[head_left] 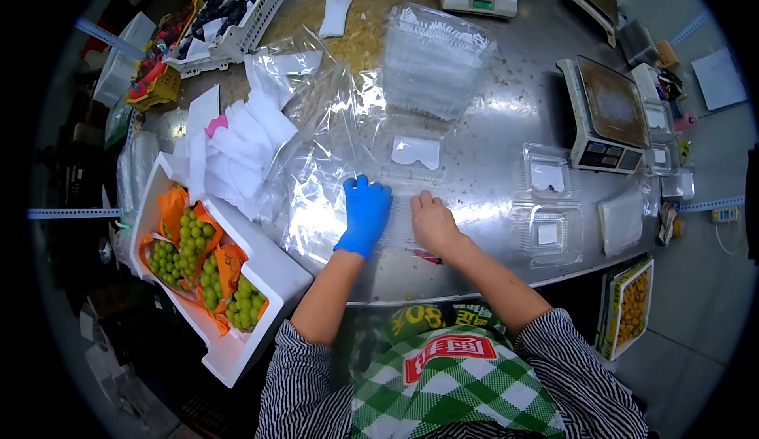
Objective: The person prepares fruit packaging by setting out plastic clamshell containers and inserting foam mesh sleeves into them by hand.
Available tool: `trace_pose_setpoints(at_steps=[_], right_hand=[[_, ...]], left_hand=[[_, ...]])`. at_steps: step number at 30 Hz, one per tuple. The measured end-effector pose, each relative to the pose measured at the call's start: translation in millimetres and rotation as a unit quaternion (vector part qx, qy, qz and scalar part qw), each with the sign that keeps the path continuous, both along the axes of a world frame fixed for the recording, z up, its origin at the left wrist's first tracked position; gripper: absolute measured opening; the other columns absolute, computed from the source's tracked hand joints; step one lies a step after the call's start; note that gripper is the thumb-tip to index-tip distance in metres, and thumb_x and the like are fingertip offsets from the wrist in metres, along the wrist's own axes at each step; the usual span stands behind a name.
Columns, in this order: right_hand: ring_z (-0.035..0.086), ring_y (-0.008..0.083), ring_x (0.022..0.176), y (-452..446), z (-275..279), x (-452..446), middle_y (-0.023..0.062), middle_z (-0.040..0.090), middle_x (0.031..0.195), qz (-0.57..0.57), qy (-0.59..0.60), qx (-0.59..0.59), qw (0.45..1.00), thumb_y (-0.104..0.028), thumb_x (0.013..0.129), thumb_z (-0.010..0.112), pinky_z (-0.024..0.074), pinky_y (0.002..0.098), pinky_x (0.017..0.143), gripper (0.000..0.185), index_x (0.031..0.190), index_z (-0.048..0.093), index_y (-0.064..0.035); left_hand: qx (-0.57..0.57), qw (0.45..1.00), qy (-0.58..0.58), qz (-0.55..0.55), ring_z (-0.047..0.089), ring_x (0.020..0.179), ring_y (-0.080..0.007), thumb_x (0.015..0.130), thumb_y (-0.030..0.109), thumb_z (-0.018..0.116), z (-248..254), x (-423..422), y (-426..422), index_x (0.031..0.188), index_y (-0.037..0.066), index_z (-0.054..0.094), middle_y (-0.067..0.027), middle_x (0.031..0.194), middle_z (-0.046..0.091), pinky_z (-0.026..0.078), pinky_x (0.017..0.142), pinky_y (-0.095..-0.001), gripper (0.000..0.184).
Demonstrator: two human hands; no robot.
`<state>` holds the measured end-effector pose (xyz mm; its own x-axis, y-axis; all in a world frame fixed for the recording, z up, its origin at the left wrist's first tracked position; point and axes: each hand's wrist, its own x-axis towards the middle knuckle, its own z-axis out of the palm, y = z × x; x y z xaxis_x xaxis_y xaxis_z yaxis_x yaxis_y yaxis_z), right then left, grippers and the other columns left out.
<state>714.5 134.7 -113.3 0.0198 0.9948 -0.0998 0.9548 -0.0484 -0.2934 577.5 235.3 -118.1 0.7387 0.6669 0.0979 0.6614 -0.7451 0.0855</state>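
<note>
My left hand (366,213), in a blue glove, has its fingers curled at the left side of a clear plastic clamshell box (402,216). On the box's other side is my bare right hand (434,224), fingers bent in and closed on its edge. Much of the box is hard to make out against the shiny metal table. A white pad (415,152) lies in clear plastic just beyond both hands. Below my right hand, a small red and black object (427,256) rests on the table.
A white foam box (269,261) of green grapes (198,241) stands at left. Beyond are white foam nets (245,146), stacked clear boxes (435,59) and a crate of dark grapes (257,20). Scales (609,115) and two padded clear boxes (547,233) sit at right.
</note>
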Motion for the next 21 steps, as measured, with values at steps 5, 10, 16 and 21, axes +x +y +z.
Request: trace_pose_setpoints(at_steps=[5,10,16,21], right_hand=[[0.055,0.0335,0.086,-0.9,4.0,-5.3,0.0201,0.05,0.097,0.007,-0.015,-0.011,1.0,-0.007,0.073,0.056,0.0515,0.0371,0.072,0.032,0.102,0.05,0.0052],[0.055,0.0348,0.092,-4.5,23.5,6.8,0.0198,0.05,0.099,-0.009,0.083,-0.055,0.995,-0.006,0.074,0.055,0.0508,0.0402,0.076,0.034,0.106,0.05,0.0046],[0.053,0.0332,0.099,1.4,67.2,8.9,0.0178,0.049,0.105,0.012,0.163,-0.02,0.986,-0.008,0.074,0.061,0.0511,0.0409,0.079,0.044,0.114,0.049,0.003],[0.046,0.0313,0.11,8.0,22.4,-2.4,0.0152,0.041,0.122,0.069,0.075,-0.101,0.99,-0.022,0.073,0.07,0.0512,0.0393,0.082,0.063,0.124,0.046,0.0028]], left_hand=[[0.0,1.0,0.009,0.019,0.053,0.09,-0.0279,0.075,0.024,0.066,-9.8,8.3,1.4,0.083,0.012,0.065,-0.0066,0.086,0.064,0.034,0.086,-0.0438,0.015],[-0.07,0.994,-0.073,-0.041,0.054,0.093,-0.0272,0.077,0.019,0.065,29.6,-14.5,3.6,0.095,0.011,0.064,-0.0062,0.094,0.064,0.035,0.088,-0.0435,0.02],[-0.091,0.987,-0.118,-0.065,0.057,0.091,-0.0258,0.076,0.01,0.061,51.6,-25.4,-14.9,0.099,0.007,0.061,-0.0078,0.104,0.061,0.038,0.085,-0.0429,0.024],[-0.093,0.993,0.052,-0.05,0.059,0.083,-0.0239,0.073,0.008,0.057,7.3,-0.5,-25.7,0.094,0.008,0.06,-0.0083,0.091,0.058,0.039,0.078,-0.0409,0.022]])
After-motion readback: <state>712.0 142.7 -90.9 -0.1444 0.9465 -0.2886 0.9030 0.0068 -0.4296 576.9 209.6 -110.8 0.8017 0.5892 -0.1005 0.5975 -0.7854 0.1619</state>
